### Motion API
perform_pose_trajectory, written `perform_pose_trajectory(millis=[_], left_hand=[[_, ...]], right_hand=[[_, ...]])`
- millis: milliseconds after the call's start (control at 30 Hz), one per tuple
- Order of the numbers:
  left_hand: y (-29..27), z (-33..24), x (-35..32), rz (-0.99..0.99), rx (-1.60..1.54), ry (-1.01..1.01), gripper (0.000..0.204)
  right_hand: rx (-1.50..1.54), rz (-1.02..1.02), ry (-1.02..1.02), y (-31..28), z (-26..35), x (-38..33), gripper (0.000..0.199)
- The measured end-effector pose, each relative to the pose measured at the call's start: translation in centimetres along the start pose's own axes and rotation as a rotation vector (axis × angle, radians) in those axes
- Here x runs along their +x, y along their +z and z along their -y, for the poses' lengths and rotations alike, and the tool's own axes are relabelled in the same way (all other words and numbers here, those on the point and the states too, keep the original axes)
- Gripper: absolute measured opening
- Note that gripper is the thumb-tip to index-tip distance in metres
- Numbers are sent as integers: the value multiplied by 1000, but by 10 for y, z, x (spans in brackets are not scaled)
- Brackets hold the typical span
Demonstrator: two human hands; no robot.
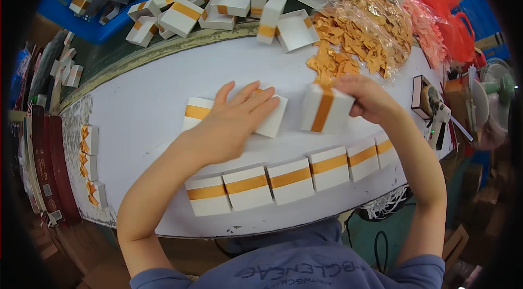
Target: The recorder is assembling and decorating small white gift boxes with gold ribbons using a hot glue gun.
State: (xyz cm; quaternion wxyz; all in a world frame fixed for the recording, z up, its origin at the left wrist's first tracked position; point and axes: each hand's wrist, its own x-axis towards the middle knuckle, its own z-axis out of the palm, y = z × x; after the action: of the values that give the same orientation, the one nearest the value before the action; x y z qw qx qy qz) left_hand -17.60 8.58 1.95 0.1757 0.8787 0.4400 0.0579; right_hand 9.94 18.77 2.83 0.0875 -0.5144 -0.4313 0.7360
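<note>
My right hand (pixel 370 95) grips a small white box lid (pixel 313 106) with a gold ribbon band, lifted slightly blurred over the table, thumb and fingers at its right upper corner. My left hand (pixel 231 123) lies flat, fingers stretched out, over white ribboned boxes in the middle of the table. One white box (pixel 272 120) shows past its fingertips, and another box (pixel 193 117) shows to its left; the palm hides the rest. Along the near edge runs a row of several white boxes (pixel 248 199) with gold bands.
Gold bows (pixel 376 22) spill from a clear plastic bag at the far right. Loose white boxes (pixel 182 16) heap behind the table, some in a blue basket (pixel 62 8). Three bow-topped boxes (pixel 90 166) stand at left. A glue-gun-like tool (pixel 438 123) lies right.
</note>
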Motion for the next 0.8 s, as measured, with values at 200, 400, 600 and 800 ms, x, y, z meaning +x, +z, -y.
perform_pose_trajectory(millis=[200,400,600,800], left_hand=[[-6,12,-13,-51,144,-19,55],[14,-8,-18,-239,65,-488,70],[1,-3,-27,-68,-44,-503,73],[-15,6,4,-316,-134,-366,71]], right_hand=[[-612,-329,-264,9,-16,-5,9],[-1359,-216,-739,38,-9,-19,52],[-1271,-352,-625,16,12,10,49],[-1185,-384,-953,39,30,67,25]])
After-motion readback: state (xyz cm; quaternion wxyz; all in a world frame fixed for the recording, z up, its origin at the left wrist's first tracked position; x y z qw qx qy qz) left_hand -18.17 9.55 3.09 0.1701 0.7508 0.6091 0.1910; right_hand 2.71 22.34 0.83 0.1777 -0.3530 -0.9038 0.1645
